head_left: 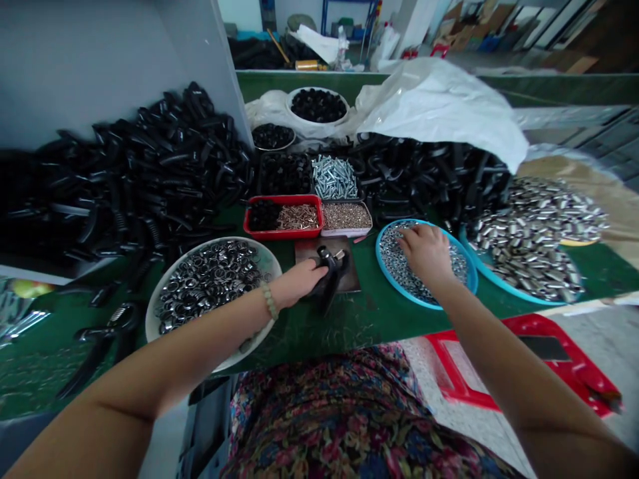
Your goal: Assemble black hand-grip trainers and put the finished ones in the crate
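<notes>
My left hand is closed around a black hand grip strengthener, held over a dark metal plate. A short silvery metal piece sticks out of its upper end. My right hand reaches into a blue round tray of small silvery metal pieces, perhaps nuts. Its fingers curl down among them, and the fingertips are partly hidden, so what they pinch does not show. Beside my left wrist is a white round tray of shiny metal rings.
Black handles are heaped at left, with more at back right. A red box, bolts and a white box of tiny pieces sit in front. Metal cylinders fill the right tray. A red stool stands below.
</notes>
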A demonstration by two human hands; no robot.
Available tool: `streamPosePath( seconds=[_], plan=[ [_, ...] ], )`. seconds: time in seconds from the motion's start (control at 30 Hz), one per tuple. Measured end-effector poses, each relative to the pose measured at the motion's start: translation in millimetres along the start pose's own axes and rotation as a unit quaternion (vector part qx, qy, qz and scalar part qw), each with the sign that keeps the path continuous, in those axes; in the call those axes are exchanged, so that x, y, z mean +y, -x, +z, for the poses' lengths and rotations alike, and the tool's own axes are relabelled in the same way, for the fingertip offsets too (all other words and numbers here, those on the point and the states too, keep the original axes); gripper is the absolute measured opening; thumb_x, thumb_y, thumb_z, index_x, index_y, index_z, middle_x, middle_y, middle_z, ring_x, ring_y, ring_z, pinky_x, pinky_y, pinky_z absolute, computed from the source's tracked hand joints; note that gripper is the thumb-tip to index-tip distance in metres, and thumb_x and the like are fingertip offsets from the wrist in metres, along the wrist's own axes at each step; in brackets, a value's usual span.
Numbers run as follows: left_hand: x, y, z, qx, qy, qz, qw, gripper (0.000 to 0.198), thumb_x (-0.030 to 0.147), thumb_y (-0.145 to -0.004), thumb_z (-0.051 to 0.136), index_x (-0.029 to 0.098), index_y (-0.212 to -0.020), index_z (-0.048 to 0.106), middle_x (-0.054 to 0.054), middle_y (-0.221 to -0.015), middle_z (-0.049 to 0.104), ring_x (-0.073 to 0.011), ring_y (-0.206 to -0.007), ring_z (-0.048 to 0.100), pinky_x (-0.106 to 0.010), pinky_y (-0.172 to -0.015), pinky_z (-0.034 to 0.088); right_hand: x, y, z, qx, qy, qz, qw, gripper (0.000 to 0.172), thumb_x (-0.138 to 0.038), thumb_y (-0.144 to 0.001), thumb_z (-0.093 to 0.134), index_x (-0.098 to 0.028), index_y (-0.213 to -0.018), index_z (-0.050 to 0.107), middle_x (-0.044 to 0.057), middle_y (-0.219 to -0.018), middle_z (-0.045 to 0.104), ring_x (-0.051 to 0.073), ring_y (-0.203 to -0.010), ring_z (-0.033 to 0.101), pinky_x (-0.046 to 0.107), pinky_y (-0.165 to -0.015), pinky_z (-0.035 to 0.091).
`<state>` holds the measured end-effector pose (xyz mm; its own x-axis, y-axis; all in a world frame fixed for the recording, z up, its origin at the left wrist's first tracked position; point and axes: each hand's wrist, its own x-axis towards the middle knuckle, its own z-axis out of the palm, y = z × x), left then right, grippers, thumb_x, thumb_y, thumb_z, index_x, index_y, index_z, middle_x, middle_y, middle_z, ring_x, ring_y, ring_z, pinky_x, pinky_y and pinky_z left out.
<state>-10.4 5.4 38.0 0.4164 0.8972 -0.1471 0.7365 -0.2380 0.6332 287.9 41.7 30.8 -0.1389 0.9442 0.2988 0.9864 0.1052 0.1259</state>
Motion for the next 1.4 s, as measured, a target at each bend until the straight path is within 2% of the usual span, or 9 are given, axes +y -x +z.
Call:
streamPosePath(
  seconds=[0.13, 0.23, 0.33, 0.43, 0.6, 0.83, 1.0, 1.17, 1.4],
  plan=[
    [-11, 4, -7.1, 0.0, -0.153, 0.001, 0.988, 0.024, 0.029, -0.09, 0.047, 0.014, -0.083, 0.064, -0.013, -0.09, 0.066, -0.0245, -0.083, 0.063, -0.035, -0.077, 0.047, -50, -71, 5, -0.041, -0.076, -0.116, 0.989, 0.028, -0.033, -0.092, 0.047, -0.019, -0.104, 0.068, 0.014, -0.102, 0.063, 0.03, -0.1, 0.048, 0.039, -0.08, 0.036],
    [-5, -23, -26.1, 0.021, -0.245, 0.04, 0.968, 0.031, 0.039, -0.089, 0.049, 0.014, -0.082, 0.066, -0.012, -0.086, 0.066, -0.0249, -0.081, 0.062, -0.036, -0.076, 0.046, -72, -108, 15, -0.066, -0.076, -0.151, 0.983, 0.021, -0.026, -0.088, 0.053, -0.014, -0.094, 0.068, 0.016, -0.101, 0.064, 0.03, -0.101, 0.048, 0.038, -0.079, 0.034],
    [10, -84, -40.7, 0.119, -0.277, 0.074, 0.951, 0.034, 0.035, -0.092, 0.045, 0.01, -0.088, 0.067, -0.013, -0.096, 0.064, -0.0244, -0.096, 0.057, -0.035, -0.084, 0.041, -79, -120, 23, -0.074, -0.082, -0.161, 0.981, 0.018, -0.02, -0.087, 0.053, -0.011, -0.091, 0.067, 0.017, -0.097, 0.065, 0.028, -0.099, 0.05, 0.036, -0.079, 0.034],
    [18, -142, -41.7, 0.107, -0.292, 0.071, 0.948, 0.029, 0.025, -0.093, 0.044, 0.009, -0.088, 0.068, -0.014, -0.103, 0.064, -0.0272, -0.107, 0.051, -0.04, -0.087, 0.037, -74, -120, 26, -0.068, -0.091, -0.16, 0.981, 0.018, -0.02, -0.087, 0.051, -0.012, -0.092, 0.067, 0.016, -0.097, 0.066, 0.027, -0.097, 0.052, 0.035, -0.079, 0.035],
    [17, -172, -26.4, 0.104, -0.29, 0.071, 0.949, 0.025, 0.02, -0.091, 0.043, 0.012, -0.088, 0.068, -0.014, -0.098, 0.067, -0.0295, -0.103, 0.053, -0.045, -0.085, 0.037, -62, -124, 36, -0.073, -0.137, -0.137, 0.978, 0.017, -0.02, -0.085, 0.054, -0.013, -0.09, 0.069, 0.014, -0.092, 0.069, 0.025, -0.089, 0.056, 0.034, -0.079, 0.039],
    [18, -167, -34.6, 0.131, -0.201, 0.055, 0.969, 0.03, 0.022, -0.094, 0.039, 0.01, -0.096, 0.066, -0.016, -0.096, 0.068, -0.0269, -0.098, 0.06, -0.04, -0.086, 0.041, -59, -113, 33, -0.05, -0.238, -0.092, 0.966, 0.024, -0.01, -0.083, 0.049, -0.013, -0.099, 0.067, 0.009, -0.098, 0.07, 0.02, -0.092, 0.061, 0.031, -0.084, 0.045],
    [12, -105, -44.2, 0.127, 0.022, 0.08, 0.988, 0.022, 0.025, -0.089, 0.052, 0.014, -0.102, 0.065, -0.008, -0.096, 0.07, -0.0184, -0.09, 0.063, -0.029, -0.086, 0.045, -77, -57, 5, -0.078, -0.431, -0.096, 0.894, 0.014, -0.02, -0.086, 0.053, -0.016, -0.091, 0.065, 0.004, -0.085, 0.069, 0.016, -0.078, 0.062, 0.028, -0.072, 0.048],
    [-19, -31, -13.8, 0.117, 0.058, 0.075, 0.989, 0.018, 0.029, -0.089, 0.054, 0.015, -0.09, 0.065, -0.005, -0.092, 0.066, -0.0168, -0.086, 0.062, -0.03, -0.086, 0.047, -101, -27, 13, -0.1, -0.412, -0.157, 0.892, 0.008, -0.019, -0.087, 0.054, -0.016, -0.087, 0.062, 0.006, -0.086, 0.066, 0.018, -0.082, 0.06, 0.03, -0.075, 0.047],
    [-40, -17, 25.4, 0.158, -0.052, 0.116, 0.979, 0.018, 0.03, -0.091, 0.051, 0.015, -0.095, 0.061, -0.005, -0.097, 0.059, -0.017, -0.092, 0.056, -0.031, -0.088, 0.047, -110, -26, 26, -0.067, -0.347, -0.212, 0.911, 0.012, -0.018, -0.092, 0.047, -0.017, -0.092, 0.059, 0.008, -0.09, 0.064, 0.02, -0.088, 0.06, 0.031, -0.079, 0.047]
  ],
)
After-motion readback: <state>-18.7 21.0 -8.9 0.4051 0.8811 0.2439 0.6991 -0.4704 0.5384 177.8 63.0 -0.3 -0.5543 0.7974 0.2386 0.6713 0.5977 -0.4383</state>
